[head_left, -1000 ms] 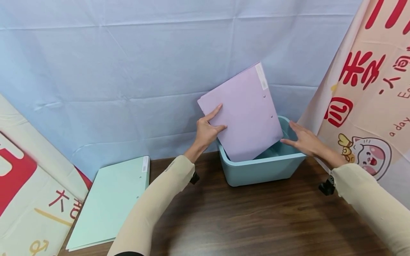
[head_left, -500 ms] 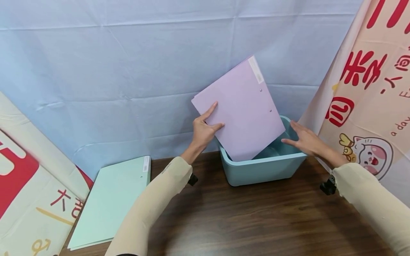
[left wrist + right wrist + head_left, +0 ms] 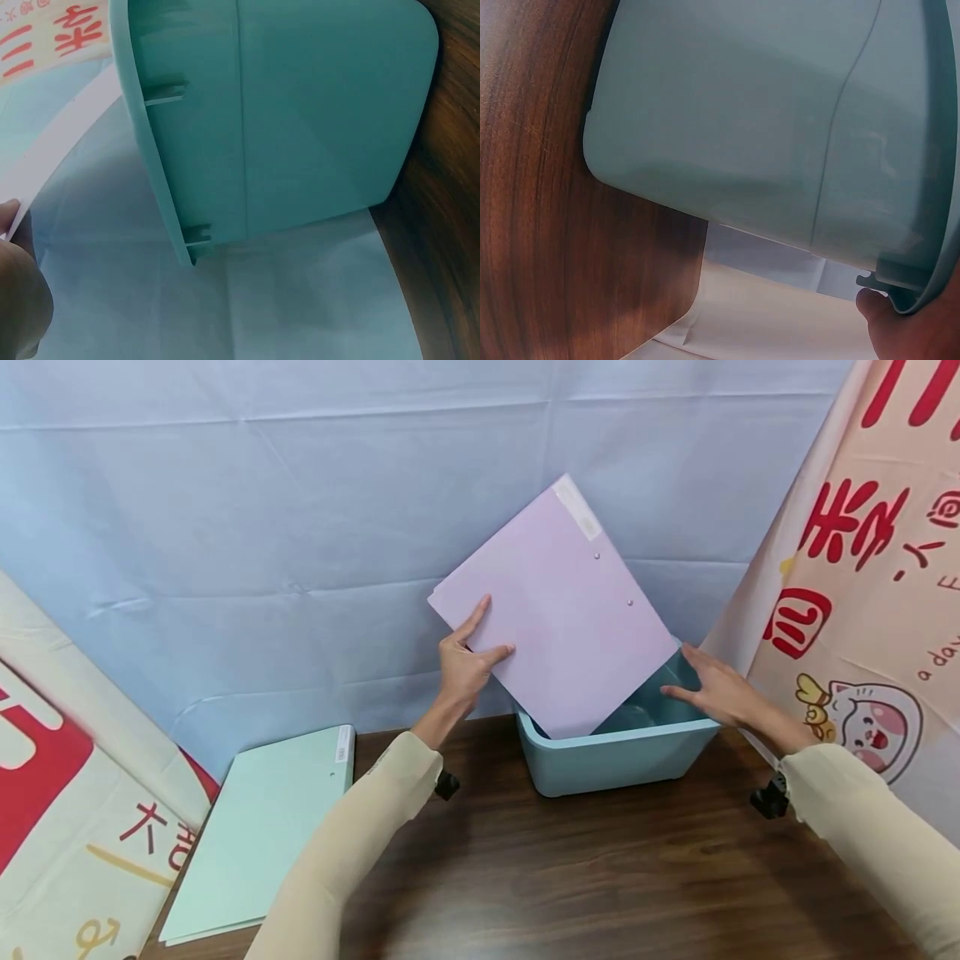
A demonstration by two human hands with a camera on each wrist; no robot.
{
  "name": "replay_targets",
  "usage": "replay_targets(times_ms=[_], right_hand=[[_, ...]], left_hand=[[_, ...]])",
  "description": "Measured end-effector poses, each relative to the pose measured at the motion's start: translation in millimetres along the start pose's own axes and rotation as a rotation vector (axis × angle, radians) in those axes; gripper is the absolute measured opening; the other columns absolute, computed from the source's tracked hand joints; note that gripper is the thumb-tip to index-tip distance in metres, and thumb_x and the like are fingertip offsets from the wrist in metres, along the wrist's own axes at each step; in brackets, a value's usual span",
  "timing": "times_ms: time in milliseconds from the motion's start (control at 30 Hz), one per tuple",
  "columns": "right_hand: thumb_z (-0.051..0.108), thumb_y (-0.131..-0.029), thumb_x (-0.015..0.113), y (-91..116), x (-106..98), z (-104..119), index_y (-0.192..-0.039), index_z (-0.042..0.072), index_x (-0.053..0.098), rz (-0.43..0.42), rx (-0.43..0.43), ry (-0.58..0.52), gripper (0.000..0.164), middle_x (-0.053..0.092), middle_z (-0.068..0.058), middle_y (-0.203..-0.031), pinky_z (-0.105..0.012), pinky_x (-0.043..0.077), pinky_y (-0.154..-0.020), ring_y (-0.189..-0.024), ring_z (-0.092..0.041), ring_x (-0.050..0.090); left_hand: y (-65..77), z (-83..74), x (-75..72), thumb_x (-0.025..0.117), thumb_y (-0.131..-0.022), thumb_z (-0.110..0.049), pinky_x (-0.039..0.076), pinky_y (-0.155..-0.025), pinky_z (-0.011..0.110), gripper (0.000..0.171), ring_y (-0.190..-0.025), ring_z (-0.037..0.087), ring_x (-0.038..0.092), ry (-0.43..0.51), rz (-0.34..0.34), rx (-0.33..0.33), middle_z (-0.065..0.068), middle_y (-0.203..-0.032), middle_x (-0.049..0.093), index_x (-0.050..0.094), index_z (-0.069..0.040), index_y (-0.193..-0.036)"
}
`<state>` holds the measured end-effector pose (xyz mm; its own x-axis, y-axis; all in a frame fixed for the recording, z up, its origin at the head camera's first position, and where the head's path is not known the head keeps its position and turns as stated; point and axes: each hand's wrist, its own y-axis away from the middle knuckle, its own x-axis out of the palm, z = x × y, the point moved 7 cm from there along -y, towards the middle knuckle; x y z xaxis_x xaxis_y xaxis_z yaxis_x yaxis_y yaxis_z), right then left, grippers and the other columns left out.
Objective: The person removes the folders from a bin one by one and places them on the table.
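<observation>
A light purple file folder [image 3: 562, 618] with a white label and two rivets stands tilted, its lower corner inside a blue-green plastic bin [image 3: 615, 767]. My left hand [image 3: 461, 670] pinches the folder by its left edge, thumb and a finger lying on the front cover. In the left wrist view the folder [image 3: 64, 139] shows as a thin strip rising from beyond the bin rim. My right hand [image 3: 718, 689] grips the bin's right rim near the back corner. From the right wrist view, a fingertip [image 3: 874, 304] shows under the rim outside. The folder hides part of the bin's inside.
Mint green folders [image 3: 258, 831] lie stacked at the table's left side. The dark wood table [image 3: 570, 877] runs in front of the bin. A pale blue cloth [image 3: 300, 527] hangs close behind, with printed cloths at the left and right [image 3: 847, 635].
The purple folder has turned counterclockwise, its labelled top corner moving up and left. My left hand has shifted left and slightly up with it. The right hand stays at the bin rim.
</observation>
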<state>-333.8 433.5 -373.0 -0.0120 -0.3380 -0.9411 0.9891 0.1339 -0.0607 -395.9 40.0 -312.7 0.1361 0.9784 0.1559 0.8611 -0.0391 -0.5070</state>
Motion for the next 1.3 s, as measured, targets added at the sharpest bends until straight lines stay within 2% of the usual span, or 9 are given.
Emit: replay_targets(times_ms=[167, 400, 533, 1033, 1300], right_hand=[[0.054, -0.103, 0.062, 2, 2, -2, -0.166, -0.007, 0.004, 0.004, 0.007, -0.013, 0.105, 0.012, -0.039, -0.169, -0.081, 0.021, -0.114, -0.152, -0.061, 0.018], [0.054, -0.103, 0.062, 2, 2, -4, -0.166, -0.007, 0.004, 0.0, 0.009, -0.013, 0.105, 0.012, -0.039, -0.168, -0.082, 0.021, -0.113, -0.151, -0.062, 0.018], [0.053, -0.103, 0.062, 1, 2, -4, -0.166, -0.008, 0.005, -0.005, 0.004, -0.008, 0.104, 0.012, -0.038, -0.168, -0.082, 0.021, -0.113, -0.151, -0.062, 0.019], [0.051, -0.103, 0.063, 1, 1, -3, -0.167, -0.006, 0.004, 0.0, -0.007, -0.024, 0.104, 0.012, -0.038, -0.169, -0.082, 0.022, -0.113, -0.151, -0.062, 0.019], [0.052, -0.103, 0.064, 1, 0, -2, -0.167, -0.005, 0.003, -0.011, -0.007, -0.024, 0.105, 0.012, -0.037, -0.169, -0.081, 0.022, -0.113, -0.152, -0.062, 0.018]], left_hand=[[0.9, -0.8, -2.7, 0.085, -0.073, 0.018, 0.052, -0.109, 0.039, 0.087, -0.135, 0.012, 0.057, 0.033, -0.015, -0.02, -0.013, -0.151, 0.06, 0.066, -0.027, -0.146], [-0.6, -7.6, -9.1, 0.085, -0.073, 0.019, 0.051, -0.109, 0.036, 0.087, -0.136, 0.013, 0.058, 0.063, -0.041, 0.008, -0.008, -0.152, 0.06, 0.065, -0.022, -0.147], [-1.5, -9.8, -15.8, 0.085, -0.074, 0.02, 0.049, -0.111, 0.036, 0.088, -0.137, 0.013, 0.057, 0.073, -0.054, 0.009, -0.01, -0.153, 0.059, 0.064, -0.024, -0.147], [-1.8, -21.7, -36.4, 0.083, -0.073, 0.024, 0.05, -0.113, 0.041, 0.091, -0.14, 0.017, 0.055, 0.164, -0.073, 0.012, -0.008, -0.158, 0.054, 0.061, -0.018, -0.151], [-4.5, -32.9, -47.6, 0.081, -0.072, 0.027, 0.049, -0.114, 0.037, 0.092, -0.143, 0.014, 0.053, 0.193, -0.096, 0.044, -0.006, -0.158, 0.054, 0.06, -0.016, -0.151]])
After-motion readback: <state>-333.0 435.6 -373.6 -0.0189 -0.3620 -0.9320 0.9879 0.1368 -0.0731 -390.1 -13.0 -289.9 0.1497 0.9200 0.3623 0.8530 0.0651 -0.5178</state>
